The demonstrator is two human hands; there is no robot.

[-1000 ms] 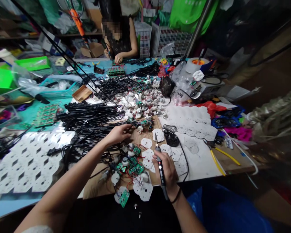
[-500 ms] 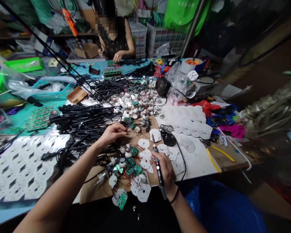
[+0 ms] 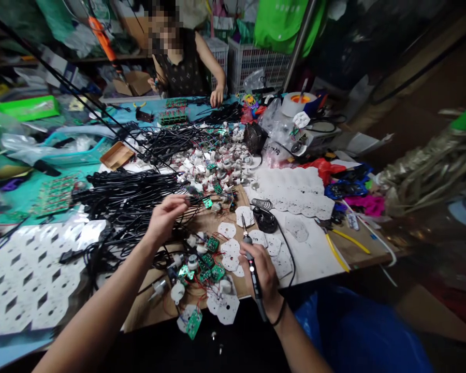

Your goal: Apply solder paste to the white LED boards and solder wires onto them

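Note:
My right hand (image 3: 263,272) is wrapped around a black soldering iron (image 3: 253,274), its tip pointing away from me over a small white plate (image 3: 238,211). My left hand (image 3: 163,220) is closed in a pinch beside the bundle of black cables (image 3: 130,192); what its fingertips hold, if anything, is too small to make out. Just beyond those fingertips lies a small green circuit board (image 3: 207,203) with wires. Nearer to me, between my forearms, sits a pile of green circuit boards (image 3: 206,260) with red wires and white round parts.
A soldering iron stand (image 3: 264,220) with a coil is right of the iron's tip. Yellow-handled pliers (image 3: 337,248) lie farther right. White panels (image 3: 27,274) cover the left front. A heap of white parts (image 3: 213,160) and a small fan (image 3: 255,137) stand beyond. A co-worker (image 3: 186,62) sits opposite.
My left hand has drawn back left towards the black cables, its fingers pinched closer. The right hand with the soldering iron stays nearly still. The co-worker's hand has shifted right onto black cables.

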